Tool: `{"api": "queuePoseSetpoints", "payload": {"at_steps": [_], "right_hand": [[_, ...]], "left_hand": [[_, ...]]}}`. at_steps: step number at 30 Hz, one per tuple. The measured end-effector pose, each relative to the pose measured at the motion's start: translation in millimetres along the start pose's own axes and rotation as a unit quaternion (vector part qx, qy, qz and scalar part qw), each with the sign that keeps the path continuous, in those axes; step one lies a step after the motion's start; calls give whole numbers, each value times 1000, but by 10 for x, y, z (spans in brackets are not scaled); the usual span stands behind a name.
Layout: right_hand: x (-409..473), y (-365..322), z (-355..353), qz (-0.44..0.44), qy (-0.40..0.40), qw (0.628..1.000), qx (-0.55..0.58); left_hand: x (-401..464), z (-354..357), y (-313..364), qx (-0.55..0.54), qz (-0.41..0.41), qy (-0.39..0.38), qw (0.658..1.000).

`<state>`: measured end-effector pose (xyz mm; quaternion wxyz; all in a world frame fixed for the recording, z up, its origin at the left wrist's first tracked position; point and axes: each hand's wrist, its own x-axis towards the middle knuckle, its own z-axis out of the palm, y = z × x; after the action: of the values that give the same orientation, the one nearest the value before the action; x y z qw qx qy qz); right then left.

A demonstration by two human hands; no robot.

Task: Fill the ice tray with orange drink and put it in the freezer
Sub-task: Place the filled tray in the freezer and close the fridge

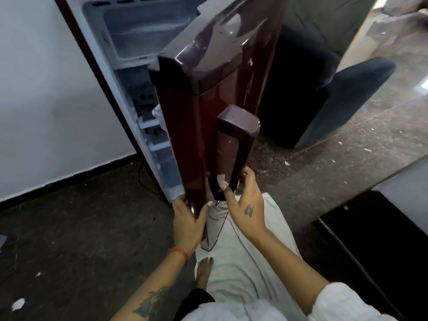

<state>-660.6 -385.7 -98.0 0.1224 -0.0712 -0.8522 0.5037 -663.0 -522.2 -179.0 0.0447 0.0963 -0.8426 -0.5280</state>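
Hands (188, 218) (246, 205) on open fridge door (203, 117)

Dark armchair (324, 89) stood right of frame on speckled stone floor (347, 163). White wall (46, 89) with black skirting (69, 179) at left. Paper scraps (18, 304) littered floor. Black cabinet (382, 239) sat at lower right.

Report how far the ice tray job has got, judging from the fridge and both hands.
Done: cannot confirm; no ice tray or orange drink shows, and the freezer compartment at the top looks bare from here. In hand: the maroon fridge door stands open, the left hand gripping its lower edge, the right hand by the handle, fingers spread. Left: whether the tray is inside is unclear; the door is not yet shut.
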Motion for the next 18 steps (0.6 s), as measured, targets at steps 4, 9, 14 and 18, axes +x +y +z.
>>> {"api": "queuePoseSetpoints", "payload": {"at_steps": [4, 9, 14, 18], "right_hand": [[-517, 233, -229, 55, 45, 997, 33], [-774, 490, -476, 97, 43, 993, 52], [-619, 710, -840, 126, 134, 983, 19], [-425, 976, -1261, 149, 184, 971, 23]], "left_hand": [[-348, 243, 67, 27, 24, -67, 997], [-631, 535, 294, 19, 47, -203, 978], [-635, 884, 498, 56, 103, -353, 928], [-457, 1124, 687, 52, 96, -383, 917]]}}
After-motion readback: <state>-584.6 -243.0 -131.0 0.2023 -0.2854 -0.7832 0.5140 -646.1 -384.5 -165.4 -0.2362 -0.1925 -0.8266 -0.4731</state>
